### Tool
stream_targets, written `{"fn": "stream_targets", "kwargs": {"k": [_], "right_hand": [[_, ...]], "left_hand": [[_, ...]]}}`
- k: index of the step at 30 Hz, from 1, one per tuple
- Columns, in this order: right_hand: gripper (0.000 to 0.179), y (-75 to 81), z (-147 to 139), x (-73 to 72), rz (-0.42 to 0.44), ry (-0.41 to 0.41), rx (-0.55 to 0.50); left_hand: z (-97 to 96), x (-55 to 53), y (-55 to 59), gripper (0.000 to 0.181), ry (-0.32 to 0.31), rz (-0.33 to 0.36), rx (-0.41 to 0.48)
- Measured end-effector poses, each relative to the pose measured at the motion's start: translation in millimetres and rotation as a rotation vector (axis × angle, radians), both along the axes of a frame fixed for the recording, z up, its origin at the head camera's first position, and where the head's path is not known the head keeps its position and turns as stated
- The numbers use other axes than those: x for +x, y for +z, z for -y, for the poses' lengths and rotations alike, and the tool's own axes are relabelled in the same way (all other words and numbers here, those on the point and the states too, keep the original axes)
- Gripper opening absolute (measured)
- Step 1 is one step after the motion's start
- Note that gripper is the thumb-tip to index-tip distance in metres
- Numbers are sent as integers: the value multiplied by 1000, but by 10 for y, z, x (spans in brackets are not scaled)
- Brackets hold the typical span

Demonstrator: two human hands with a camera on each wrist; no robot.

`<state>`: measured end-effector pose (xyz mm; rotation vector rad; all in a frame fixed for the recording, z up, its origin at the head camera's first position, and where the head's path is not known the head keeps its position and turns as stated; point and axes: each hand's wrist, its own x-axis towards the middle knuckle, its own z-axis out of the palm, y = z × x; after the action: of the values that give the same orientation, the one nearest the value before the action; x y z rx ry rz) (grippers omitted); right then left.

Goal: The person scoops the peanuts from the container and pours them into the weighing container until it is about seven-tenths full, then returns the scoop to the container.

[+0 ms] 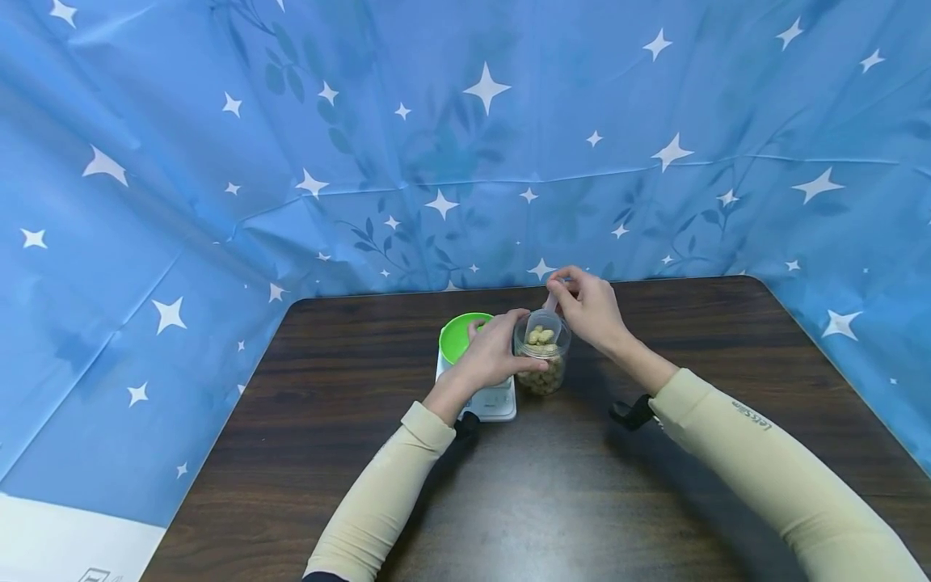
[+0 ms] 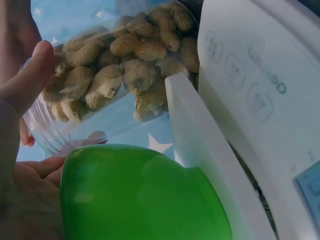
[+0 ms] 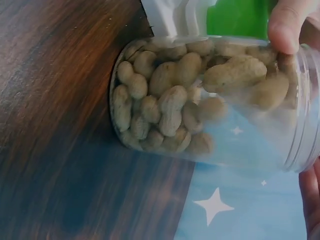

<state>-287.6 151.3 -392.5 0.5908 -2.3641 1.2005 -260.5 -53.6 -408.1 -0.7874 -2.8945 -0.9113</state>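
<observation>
A clear jar of peanuts (image 1: 547,376) stands on the table, its mouth upward. My left hand (image 1: 494,352) grips it near the rim, the thumb (image 2: 31,80) on the near side and fingers round the far side. With my right hand (image 1: 591,309) I pinch the handle of a translucent scoop (image 1: 551,305), whose bowl is inside the jar's mouth with several peanuts (image 1: 540,335) in it. A bright green bowl (image 1: 454,341) sits on a white kitchen scale (image 1: 498,406) just left of the jar, partly hidden behind my left hand.
The dark wood-grain table (image 1: 349,453) ends close behind the jar and scale. A blue curtain with white stars (image 1: 436,145) hangs at its back and sides. Black wrist straps (image 1: 631,412) sit under my sleeves, and a white surface (image 1: 65,537) shows at lower left.
</observation>
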Motion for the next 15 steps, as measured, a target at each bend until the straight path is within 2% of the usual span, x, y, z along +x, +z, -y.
{"fn": "stream_targets", "kwargs": {"k": [3, 10, 15], "right_hand": [[23, 15, 24, 1, 15, -39, -14], [24, 91, 54, 15, -24, -105, -48], [24, 100, 36, 25, 39, -109, -61]], "left_hand": [[-3, 3, -1, 87, 3, 2, -7], [1, 2, 4, 87, 7, 23, 7], [-2, 2, 17, 85, 3, 18, 5]]}}
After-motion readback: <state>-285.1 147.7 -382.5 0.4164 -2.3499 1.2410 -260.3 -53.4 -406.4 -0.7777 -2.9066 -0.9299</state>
